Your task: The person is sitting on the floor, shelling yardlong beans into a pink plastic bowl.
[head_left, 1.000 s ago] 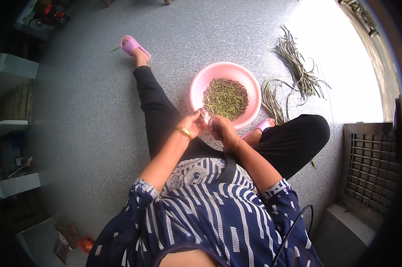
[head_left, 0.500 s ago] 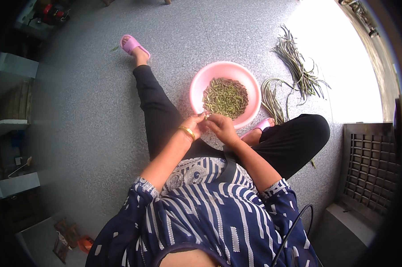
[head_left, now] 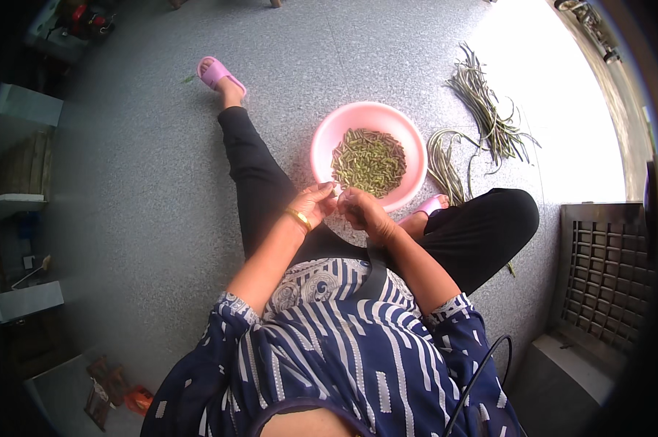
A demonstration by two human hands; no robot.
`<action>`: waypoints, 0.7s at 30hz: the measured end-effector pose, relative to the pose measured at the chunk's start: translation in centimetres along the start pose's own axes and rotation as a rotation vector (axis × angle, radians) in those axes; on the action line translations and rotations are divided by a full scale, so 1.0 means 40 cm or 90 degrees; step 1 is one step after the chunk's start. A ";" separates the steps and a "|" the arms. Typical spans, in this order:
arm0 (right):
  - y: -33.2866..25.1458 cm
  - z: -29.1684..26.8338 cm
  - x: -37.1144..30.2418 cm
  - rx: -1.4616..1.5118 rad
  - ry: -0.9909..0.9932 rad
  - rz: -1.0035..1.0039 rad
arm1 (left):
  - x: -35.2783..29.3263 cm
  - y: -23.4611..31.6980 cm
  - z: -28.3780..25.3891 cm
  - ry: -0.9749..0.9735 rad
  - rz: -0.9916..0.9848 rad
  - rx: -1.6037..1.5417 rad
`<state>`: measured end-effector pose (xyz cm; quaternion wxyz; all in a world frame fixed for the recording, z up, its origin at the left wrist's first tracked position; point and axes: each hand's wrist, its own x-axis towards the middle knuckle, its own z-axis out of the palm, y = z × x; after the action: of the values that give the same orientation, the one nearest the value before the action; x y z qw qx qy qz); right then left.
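Observation:
A pink basin (head_left: 316, 149) stands on the floor in front of me, its bottom covered with short cut pieces of green long beans (head_left: 369, 162). At its near rim my left hand (head_left: 314, 205), with a gold bangle on the wrist, is closed in a pinch. A small pale bit (head_left: 336, 189) shows at those fingertips, too small to name. Close beside it on the right, my right hand (head_left: 364, 213) is curled with its fingers pressed together; what it holds is hidden. Both hands hang over the basin's near edge and my lap.
Right of the basin lie a bundle of long beans (head_left: 486, 109) and a smaller bunch (head_left: 445, 164) near my bent right leg. My left leg (head_left: 260, 171) stretches forward, a pink slipper (head_left: 220, 73) on its foot. A dark lattice panel (head_left: 607, 269) stands at the right.
My right hand has turned and its fingers have curled in more. My left hand has shifted slightly left. The basin and the bean bundles have stayed put.

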<state>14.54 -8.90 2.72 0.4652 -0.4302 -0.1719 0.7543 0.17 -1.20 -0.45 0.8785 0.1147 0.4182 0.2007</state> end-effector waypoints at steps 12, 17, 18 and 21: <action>0.019 -0.021 0.000 0.081 -0.048 -0.001 | 0.007 -0.024 0.011 -0.069 0.089 0.159; 0.033 -0.012 0.002 0.245 0.029 -0.002 | 0.021 -0.044 0.050 0.075 0.347 0.479; 0.033 -0.008 0.002 0.245 0.030 -0.001 | 0.019 -0.042 0.062 0.106 0.495 0.652; 0.034 0.004 0.003 0.296 0.094 -0.012 | 0.007 -0.047 0.091 0.149 0.666 0.825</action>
<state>13.62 -9.47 1.84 0.5699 -0.3635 0.0368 0.7360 3.63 -2.87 0.95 0.3834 0.7540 0.4323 0.3125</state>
